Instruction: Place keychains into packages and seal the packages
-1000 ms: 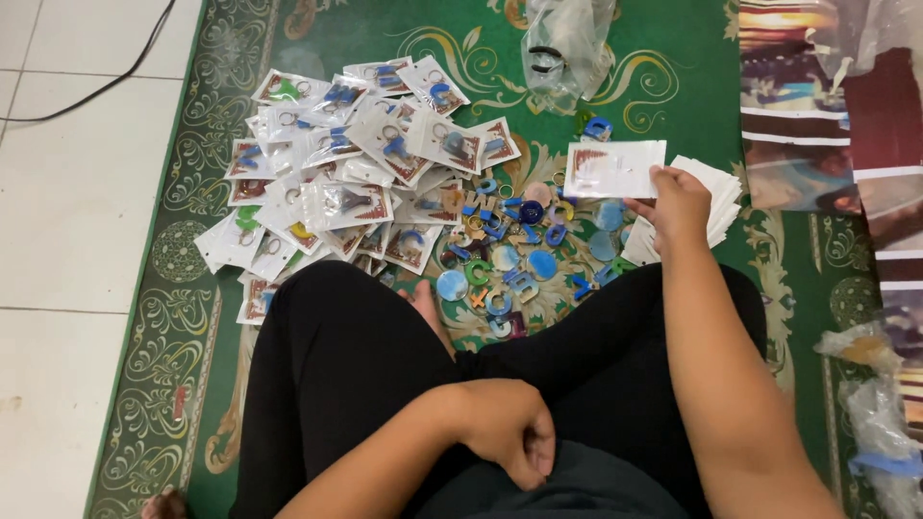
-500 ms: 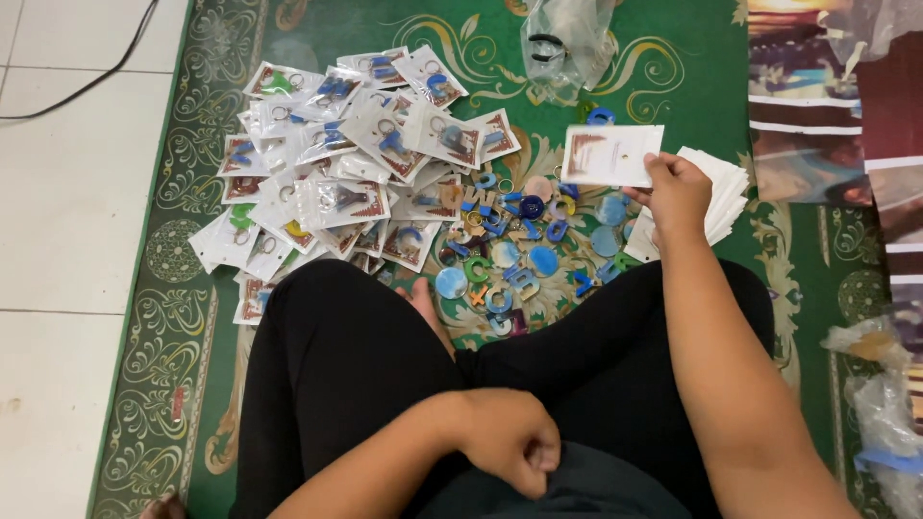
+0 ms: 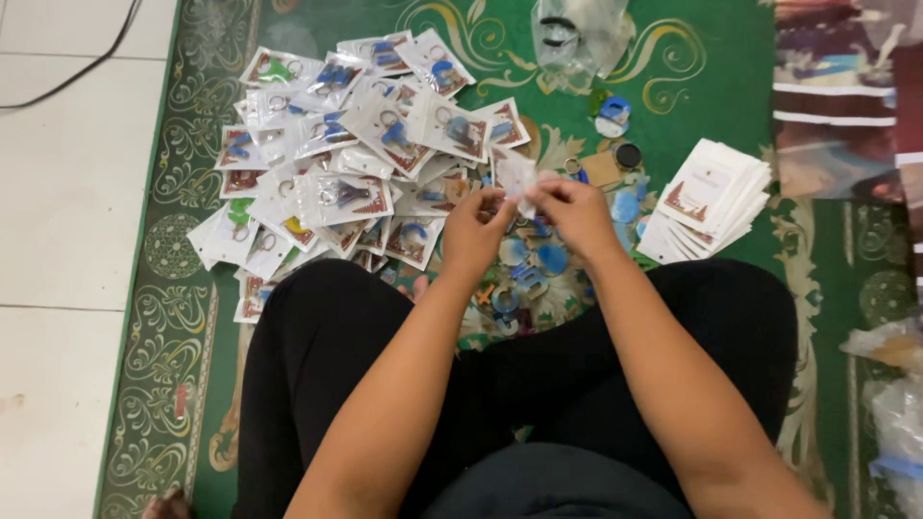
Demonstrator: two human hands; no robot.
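Both hands meet at twelve o'clock of the lap, left hand (image 3: 473, 231) and right hand (image 3: 577, 216) pinching one small packet (image 3: 517, 178) between fingertips, apparently opening it; careful fingertip work seems needed.

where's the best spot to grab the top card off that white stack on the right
Probably the top card's near-left corner, coming from the right hand's side: the stack of white cards is fanned, so each card's edge juts free there and can be lifted off.
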